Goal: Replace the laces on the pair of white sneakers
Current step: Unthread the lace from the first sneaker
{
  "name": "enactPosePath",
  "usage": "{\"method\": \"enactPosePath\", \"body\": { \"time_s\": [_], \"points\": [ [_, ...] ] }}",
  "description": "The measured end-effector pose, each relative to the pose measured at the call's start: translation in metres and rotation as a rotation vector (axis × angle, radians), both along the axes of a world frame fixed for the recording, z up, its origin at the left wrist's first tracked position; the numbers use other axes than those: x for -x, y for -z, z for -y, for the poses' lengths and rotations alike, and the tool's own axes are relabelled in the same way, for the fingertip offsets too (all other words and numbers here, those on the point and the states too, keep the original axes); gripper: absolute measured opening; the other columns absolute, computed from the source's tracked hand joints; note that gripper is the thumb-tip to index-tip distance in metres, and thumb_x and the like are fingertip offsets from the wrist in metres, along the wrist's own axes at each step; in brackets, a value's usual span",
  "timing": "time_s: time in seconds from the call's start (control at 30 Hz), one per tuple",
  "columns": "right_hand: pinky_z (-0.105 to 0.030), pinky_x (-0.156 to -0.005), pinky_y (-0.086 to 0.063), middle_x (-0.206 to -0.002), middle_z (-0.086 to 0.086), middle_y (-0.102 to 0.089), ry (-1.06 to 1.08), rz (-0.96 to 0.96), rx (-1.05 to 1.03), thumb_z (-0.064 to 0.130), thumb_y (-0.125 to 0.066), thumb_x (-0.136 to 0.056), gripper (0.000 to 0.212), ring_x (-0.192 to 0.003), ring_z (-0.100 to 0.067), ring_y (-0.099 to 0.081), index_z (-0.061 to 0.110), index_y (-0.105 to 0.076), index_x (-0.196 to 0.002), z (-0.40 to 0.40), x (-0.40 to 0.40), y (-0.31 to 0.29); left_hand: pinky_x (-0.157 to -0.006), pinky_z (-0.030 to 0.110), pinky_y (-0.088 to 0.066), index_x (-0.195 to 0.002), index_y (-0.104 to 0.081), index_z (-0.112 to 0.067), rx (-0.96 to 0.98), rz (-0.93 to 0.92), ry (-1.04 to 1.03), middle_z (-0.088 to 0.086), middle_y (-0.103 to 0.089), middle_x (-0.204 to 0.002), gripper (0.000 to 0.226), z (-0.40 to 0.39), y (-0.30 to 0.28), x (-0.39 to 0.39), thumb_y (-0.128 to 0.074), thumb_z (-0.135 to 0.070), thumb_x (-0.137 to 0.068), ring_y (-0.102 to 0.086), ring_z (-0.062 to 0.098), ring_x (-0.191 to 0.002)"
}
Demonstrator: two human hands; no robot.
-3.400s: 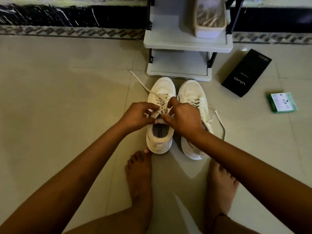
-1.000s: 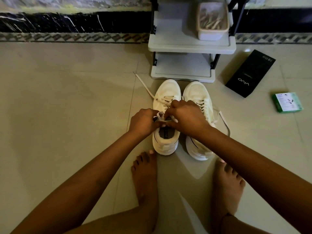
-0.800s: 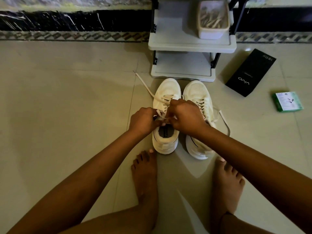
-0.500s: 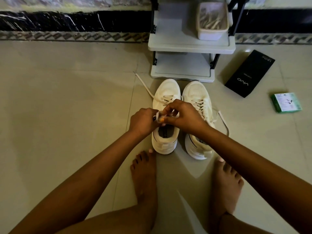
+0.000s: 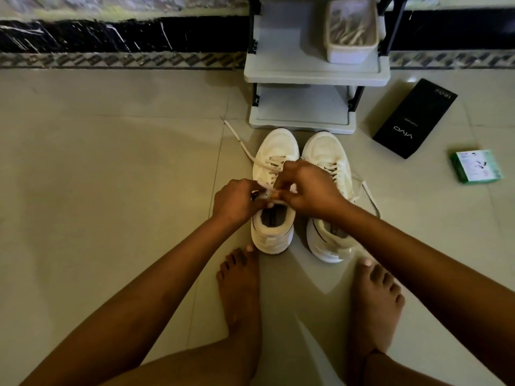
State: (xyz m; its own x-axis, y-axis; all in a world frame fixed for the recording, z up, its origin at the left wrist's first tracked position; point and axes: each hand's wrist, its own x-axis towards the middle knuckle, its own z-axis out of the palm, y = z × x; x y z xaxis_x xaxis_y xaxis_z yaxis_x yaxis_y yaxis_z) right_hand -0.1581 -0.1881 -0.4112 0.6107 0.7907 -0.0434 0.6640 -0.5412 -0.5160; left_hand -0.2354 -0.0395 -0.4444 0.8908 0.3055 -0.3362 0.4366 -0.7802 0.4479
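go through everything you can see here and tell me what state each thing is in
left sneaker: upright, partly laced, one lace end loose on floor
right sneaker: upright, laced, ends untied
left hand: pinching lace
right hand: pinching lace
black box: closed, lying flat
green box: closed
white tub: open

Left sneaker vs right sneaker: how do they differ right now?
Both hands, left and right, pinch lace at the left sneaker; the right sneaker is only overlapped by the right forearm. The left sneaker's loose lace trails far-left across the floor; the right sneaker's lace loops off its right side. Both are white, side by side, toes toward the shelf.
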Motion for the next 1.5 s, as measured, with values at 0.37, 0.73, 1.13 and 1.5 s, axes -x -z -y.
{"method": "enactPosePath", "body": {
  "time_s": [0.37,0.73,1.13,1.5],
  "points": [
    [-0.028,-0.064,-0.03,-0.091,-0.009,-0.064,-0.114,0.371,0.183,0.037,-0.072,-0.077,0.03,-0.083,-0.029,-0.06,0.019,-0.072,-0.1,-0.001,0.006,0.005,-0.069,0.028,-0.043,-0.106,-0.067,-0.015,-0.039,-0.031,-0.029,0.006,-0.069,-0.101,0.049,0.003,-0.001,-0.001,-0.067,-0.054,-0.077,-0.063,0.024,-0.095],
    [-0.02,-0.07,-0.047,-0.072,0.008,-0.058,0.203,-0.552,-0.208,0.011,-0.074,-0.078,0.008,-0.069,-0.002,-0.058,0.011,-0.068,-0.073,0.005,-0.004,0.003,-0.078,0.028,-0.045,-0.12,-0.063,-0.032,-0.004,0.03,0.004,-0.005,-0.068,-0.113,0.048,0.004,0.001,0.005,-0.068,-0.053,-0.077,-0.062,0.016,-0.105],
    [-0.034,-0.068,-0.046,-0.103,-0.007,-0.059,0.081,0.057,-0.013,0.024,-0.067,-0.084,0.021,-0.091,-0.026,-0.059,0.016,-0.072,-0.103,0.013,0.012,0.022,-0.079,0.029,-0.047,-0.113,-0.066,-0.025,0.016,0.039,-0.027,0.001,-0.07,-0.107,0.043,0.004,0.003,0.004,-0.069,-0.049,-0.078,-0.063,0.018,-0.102],
    [-0.03,-0.08,-0.05,-0.08,-0.004,-0.059,0.333,-0.736,-0.494,0.0,-0.069,-0.079,0.004,-0.08,-0.019,-0.059,0.002,-0.07,-0.082,0.01,0.019,0.011,-0.073,0.027,-0.041,-0.118,-0.063,-0.033,-0.073,0.054,0.045,-0.003,-0.068,-0.111,0.043,0.006,0.006,0.005,-0.064,-0.052,-0.08,-0.062,0.019,-0.103]
  ]
}}
